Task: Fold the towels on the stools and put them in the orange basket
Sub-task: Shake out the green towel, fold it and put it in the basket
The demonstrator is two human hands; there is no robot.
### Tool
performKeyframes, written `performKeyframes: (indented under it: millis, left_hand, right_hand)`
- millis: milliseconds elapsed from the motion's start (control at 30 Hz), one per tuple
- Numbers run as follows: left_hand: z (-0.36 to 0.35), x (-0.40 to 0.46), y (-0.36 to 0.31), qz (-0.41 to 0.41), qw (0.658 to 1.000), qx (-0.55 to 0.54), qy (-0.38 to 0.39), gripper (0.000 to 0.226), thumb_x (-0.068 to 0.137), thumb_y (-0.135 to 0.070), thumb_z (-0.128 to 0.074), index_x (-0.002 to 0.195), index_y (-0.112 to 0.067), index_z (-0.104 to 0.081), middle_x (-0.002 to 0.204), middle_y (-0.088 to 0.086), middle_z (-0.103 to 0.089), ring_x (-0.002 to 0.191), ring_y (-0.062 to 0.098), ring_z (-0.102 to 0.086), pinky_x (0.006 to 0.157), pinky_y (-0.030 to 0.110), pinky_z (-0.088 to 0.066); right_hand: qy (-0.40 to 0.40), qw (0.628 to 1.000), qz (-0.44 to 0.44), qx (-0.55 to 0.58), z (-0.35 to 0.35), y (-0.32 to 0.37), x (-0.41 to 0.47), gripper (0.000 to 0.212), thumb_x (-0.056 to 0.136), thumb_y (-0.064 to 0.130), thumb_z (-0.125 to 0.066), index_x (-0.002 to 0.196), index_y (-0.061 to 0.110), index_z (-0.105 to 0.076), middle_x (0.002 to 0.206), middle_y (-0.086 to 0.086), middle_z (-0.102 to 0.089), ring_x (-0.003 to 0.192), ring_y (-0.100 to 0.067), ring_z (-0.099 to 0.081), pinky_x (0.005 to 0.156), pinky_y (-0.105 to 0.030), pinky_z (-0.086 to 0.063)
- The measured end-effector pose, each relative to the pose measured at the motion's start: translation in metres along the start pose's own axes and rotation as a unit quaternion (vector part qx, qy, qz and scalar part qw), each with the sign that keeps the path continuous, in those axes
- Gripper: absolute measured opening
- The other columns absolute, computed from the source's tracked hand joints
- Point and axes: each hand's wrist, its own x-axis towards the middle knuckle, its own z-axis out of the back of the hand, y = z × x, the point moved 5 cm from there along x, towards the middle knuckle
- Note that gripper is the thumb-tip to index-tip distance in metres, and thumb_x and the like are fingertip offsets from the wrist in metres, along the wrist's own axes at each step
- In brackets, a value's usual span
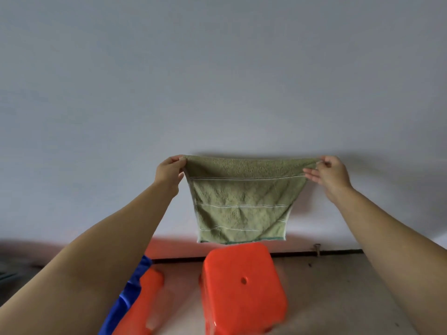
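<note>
Above orange stool [243, 284]: green towel [242, 201] hangs, top corners pinched by left hand [169, 174] fingers, right hand [331, 174] fingers.

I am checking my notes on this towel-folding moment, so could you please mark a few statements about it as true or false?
1. Both hands hold the green towel up by its top corners. True: the left hand and the right hand each pinch one.
2. The towel lies flat on the orange stool. False: it hangs in the air above it.
3. The stool's top has a small hole. True.
4. The towel is plain, without stripes. False: pale lines run across it.
5. Something blue shows left of the stool. True.
</note>
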Motion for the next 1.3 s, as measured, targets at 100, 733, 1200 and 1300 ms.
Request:
performKeyframes:
  millis: [100, 733, 1200, 1300]
  left_hand:
    - [0.0, 0.011, 0.024, 0.023, 0.999, -0.027, -0.009, 0.022, 0.091, -0.007, -0.056, 0.073, -0.02, -0.056, 0.078, -0.003, -0.058, 0.076, 0.009, -0.056, 0.092, 0.029, -0.041]
    - [0.072, -0.101, 0.277, 0.211, 0.971, -0.005, -0.108, 0.022, 0.089, 0.006, -0.045, 0.074, -0.007, -0.057, 0.073, 0.007, -0.048, 0.069, 0.013, -0.046, 0.067, 0.024, -0.038]
    - [0.086, -0.025, 0.371, 0.246, 0.953, 0.159, -0.082, 0.016, 0.09, -0.002, -0.056, 0.08, -0.012, -0.064, 0.087, 0.009, -0.064, 0.093, 0.026, -0.057, 0.091, 0.039, -0.048]
    - [0.069, 0.027, 0.384, 0.216, 0.954, 0.19, -0.085, 0.018, 0.089, -0.004, -0.058, 0.077, -0.016, -0.064, 0.082, 0.005, -0.065, 0.088, 0.023, -0.058, 0.081, 0.035, -0.051]
  right_hand:
    - [0.0, 1.0, -0.008, -0.001, -0.005, -0.024, 0.008, 0.014, 0.099, 0.001, -0.034, 0.095, 0.012, -0.042, 0.095, -0.009, -0.047, 0.055, -0.005, -0.067, 0.069, -0.026, -0.057]
    - [-0.065, 0.969, -0.199, -0.131, 0.06, -0.25, -0.112, 0.007, 0.093, 0.002, -0.044, 0.095, 0.003, -0.051, 0.095, -0.021, -0.053, 0.064, -0.02, -0.055, 0.056, -0.028, -0.056]
    - [0.002, 0.941, -0.292, -0.171, 0.034, -0.398, -0.055, 0.013, 0.095, 0.001, -0.039, 0.1, 0.008, -0.048, 0.093, -0.016, -0.059, 0.063, -0.018, -0.064, 0.055, -0.028, -0.057]
    - [0.002, 0.932, -0.295, -0.212, 0.018, -0.422, -0.019, 0.012, 0.096, 0.006, -0.041, 0.101, 0.013, -0.05, 0.101, -0.015, -0.06, 0.062, -0.02, -0.066, 0.044, -0.023, -0.047]
